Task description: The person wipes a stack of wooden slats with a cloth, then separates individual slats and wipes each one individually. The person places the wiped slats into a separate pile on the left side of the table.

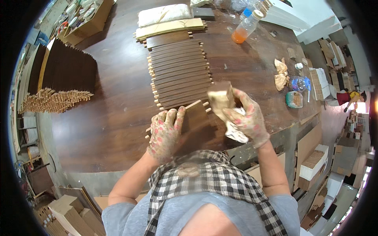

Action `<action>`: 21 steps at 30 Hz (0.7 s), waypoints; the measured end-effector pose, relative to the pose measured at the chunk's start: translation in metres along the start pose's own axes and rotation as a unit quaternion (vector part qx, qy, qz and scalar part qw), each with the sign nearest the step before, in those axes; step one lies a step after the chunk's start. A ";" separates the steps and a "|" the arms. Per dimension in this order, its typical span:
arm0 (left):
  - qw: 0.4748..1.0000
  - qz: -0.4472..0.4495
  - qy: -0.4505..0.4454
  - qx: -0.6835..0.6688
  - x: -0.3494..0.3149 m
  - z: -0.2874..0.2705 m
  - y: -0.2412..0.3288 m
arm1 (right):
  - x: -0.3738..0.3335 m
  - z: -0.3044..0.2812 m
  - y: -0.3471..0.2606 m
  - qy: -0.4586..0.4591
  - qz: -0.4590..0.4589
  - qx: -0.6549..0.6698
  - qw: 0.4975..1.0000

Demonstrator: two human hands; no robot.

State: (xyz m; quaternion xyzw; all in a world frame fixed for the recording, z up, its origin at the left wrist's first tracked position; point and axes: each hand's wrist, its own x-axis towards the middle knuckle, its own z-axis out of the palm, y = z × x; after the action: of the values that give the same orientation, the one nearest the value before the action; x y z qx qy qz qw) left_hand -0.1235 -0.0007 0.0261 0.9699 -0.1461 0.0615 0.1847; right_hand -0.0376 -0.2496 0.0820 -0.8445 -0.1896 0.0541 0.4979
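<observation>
My left hand [164, 133], in a stained glove with red dots, grips a dark brown wooden board [195, 120] by its far edge. Light dowel pegs stick out at the board's ends. Just right of the board, my gloved right hand [252, 121] is closed round a tan and brown block [221, 98], smeared by motion. A white rag [236, 133] with dark marks hangs below that hand. Beyond my left hand lies a row of similar dark boards [179, 74] with pegs at both ends, laid close together on the brown table [118, 129].
A tall stack of pegged boards [69, 67] stands at the left, near a cardboard box [92, 25] of supplies. A bottle with orange liquid [246, 29] stands at the far right. Crumpled tan rags [280, 74] and jars [294, 99] sit along the right edge. A person [348, 96] is in the background.
</observation>
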 end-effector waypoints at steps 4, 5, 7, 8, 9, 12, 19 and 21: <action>0.999 0.024 -0.006 -0.034 0.008 -0.007 0.015 | 0.015 0.048 -0.005 0.110 -0.186 -0.163 0.963; 0.998 0.029 0.003 -0.047 0.011 -0.009 0.021 | 0.017 0.061 0.010 0.119 -0.234 -0.219 0.940; 0.998 0.024 -0.037 -0.049 0.015 -0.014 0.021 | 0.029 0.069 0.040 0.148 -0.208 -0.275 0.927; 0.997 0.023 -0.050 -0.045 0.012 -0.015 0.018 | 0.043 0.060 0.050 0.173 -0.195 -0.285 0.922; 0.998 0.029 -0.032 -0.053 0.009 -0.015 0.019 | 0.049 0.048 0.056 0.201 -0.152 -0.260 0.932; 0.997 0.005 0.016 -0.076 0.002 -0.023 0.017 | 0.057 0.027 0.044 0.235 -0.123 0.006 0.964; 0.559 -0.303 0.085 -0.767 0.005 -0.008 -0.023 | 0.014 0.016 0.001 0.126 -0.198 -0.107 0.966; 0.408 -0.276 0.115 -0.863 0.008 0.008 -0.035 | -0.002 0.020 -0.008 0.039 -0.210 -0.045 0.976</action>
State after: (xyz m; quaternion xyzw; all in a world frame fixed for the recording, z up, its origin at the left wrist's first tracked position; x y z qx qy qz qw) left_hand -0.1047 0.0257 0.0078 0.2693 0.1760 -0.0408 0.9460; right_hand -0.0468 -0.2302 0.0784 -0.8089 -0.3453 -0.0933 0.4665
